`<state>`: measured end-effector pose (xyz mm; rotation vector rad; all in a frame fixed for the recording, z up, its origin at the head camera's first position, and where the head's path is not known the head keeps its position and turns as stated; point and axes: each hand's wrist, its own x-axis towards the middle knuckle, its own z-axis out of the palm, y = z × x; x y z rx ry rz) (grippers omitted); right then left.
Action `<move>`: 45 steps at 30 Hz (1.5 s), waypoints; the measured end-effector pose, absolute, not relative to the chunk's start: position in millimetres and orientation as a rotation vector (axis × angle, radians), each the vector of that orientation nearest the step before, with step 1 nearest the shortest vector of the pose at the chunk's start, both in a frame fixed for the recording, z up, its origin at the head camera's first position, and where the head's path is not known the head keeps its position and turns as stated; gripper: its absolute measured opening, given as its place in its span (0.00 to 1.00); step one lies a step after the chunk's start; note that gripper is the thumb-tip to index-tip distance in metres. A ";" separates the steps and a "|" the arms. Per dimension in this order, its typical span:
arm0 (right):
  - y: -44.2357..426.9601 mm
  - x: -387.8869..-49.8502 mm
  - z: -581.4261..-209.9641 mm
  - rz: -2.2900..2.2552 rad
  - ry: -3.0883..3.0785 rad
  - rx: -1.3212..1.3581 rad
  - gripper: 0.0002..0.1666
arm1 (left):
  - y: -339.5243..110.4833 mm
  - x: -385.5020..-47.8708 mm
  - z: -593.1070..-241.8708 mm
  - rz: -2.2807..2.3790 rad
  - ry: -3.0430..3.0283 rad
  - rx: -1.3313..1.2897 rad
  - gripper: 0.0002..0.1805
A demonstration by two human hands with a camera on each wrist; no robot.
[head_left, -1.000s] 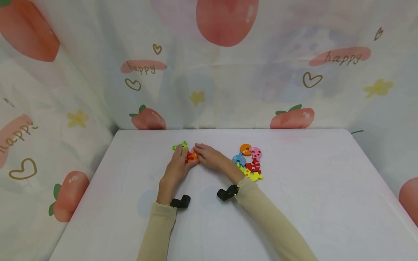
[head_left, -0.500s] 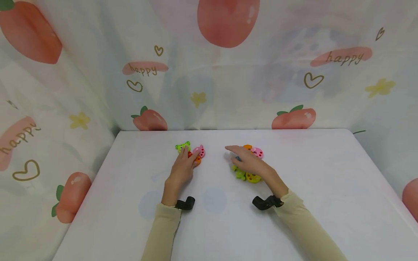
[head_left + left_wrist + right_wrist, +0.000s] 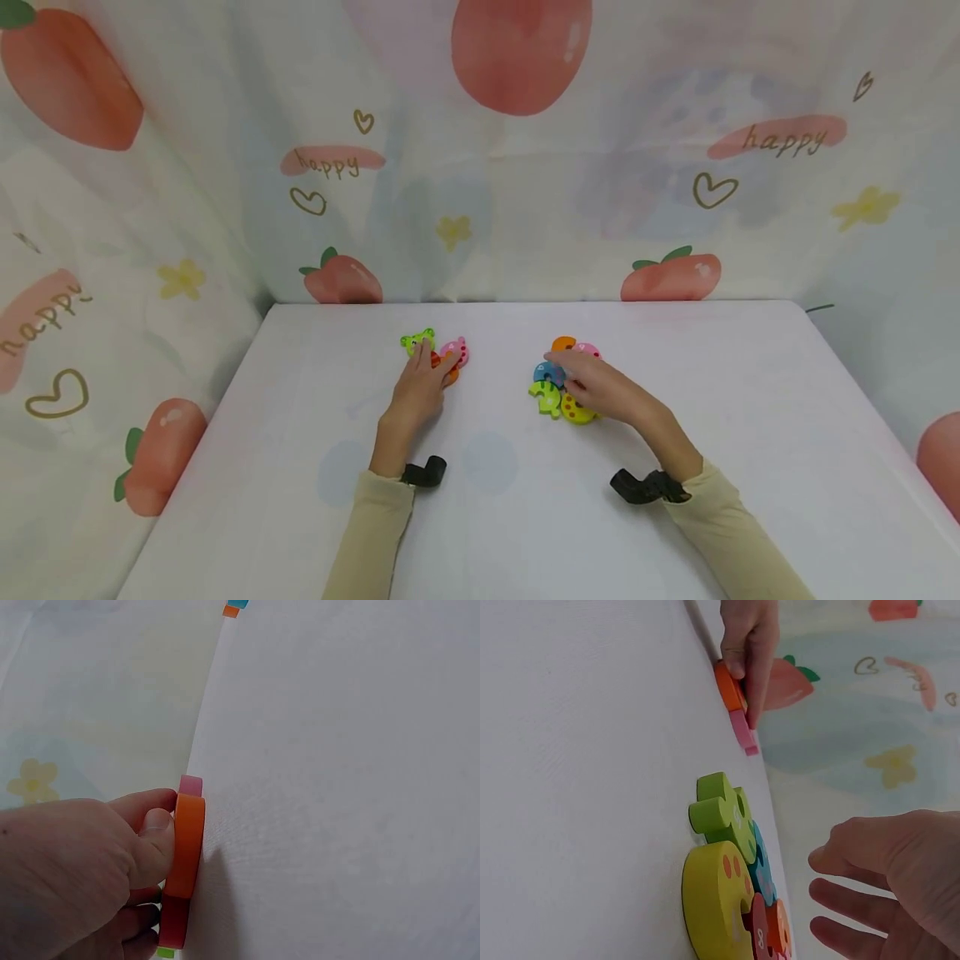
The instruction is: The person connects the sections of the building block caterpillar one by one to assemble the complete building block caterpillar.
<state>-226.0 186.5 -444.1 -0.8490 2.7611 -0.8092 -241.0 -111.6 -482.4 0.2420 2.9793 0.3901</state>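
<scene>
My left hand [image 3: 416, 390] rests with extended fingers on a small group of wooden animal puzzle pieces: a green piece [image 3: 410, 342], a pink piece [image 3: 461, 350], an orange piece [image 3: 189, 844] and a red piece [image 3: 175, 921]. In the left wrist view, the thumb touches the orange one. Above a second group, at the right, hovers my right hand [image 3: 611, 390], its fingers loosely bent and holding nothing. Below it lie a blue piece [image 3: 543, 372], a green piece [image 3: 724, 814], a yellow piece [image 3: 709, 900] and a red piece [image 3: 760, 930], partly hidden in the head view.
An orange piece [image 3: 562, 342] and a pink piece [image 3: 590, 349] sit at the back of the right group. The white table [image 3: 480, 517] ends against a printed cloth backdrop [image 3: 517, 200]. Each wrist wears a black camera mount [image 3: 425, 472].
My right hand has left the left group and moved right, over the other group. The pink piece beside my left hand has come into view. My left hand has stayed nearly still.
</scene>
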 end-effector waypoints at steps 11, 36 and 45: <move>170.3 -216.5 -448.0 -0.585 2.765 -0.831 0.25 | -112.9 -243.0 -482.3 0.419 2.986 0.264 0.31; 144.3 -206.7 -466.8 -0.671 2.771 -0.827 0.17 | -117.8 -240.8 -475.7 0.509 2.921 0.215 0.33; 145.3 -206.5 -465.7 -0.791 2.719 -0.703 0.21 | -116.5 -240.8 -477.8 0.528 2.932 0.254 0.33</move>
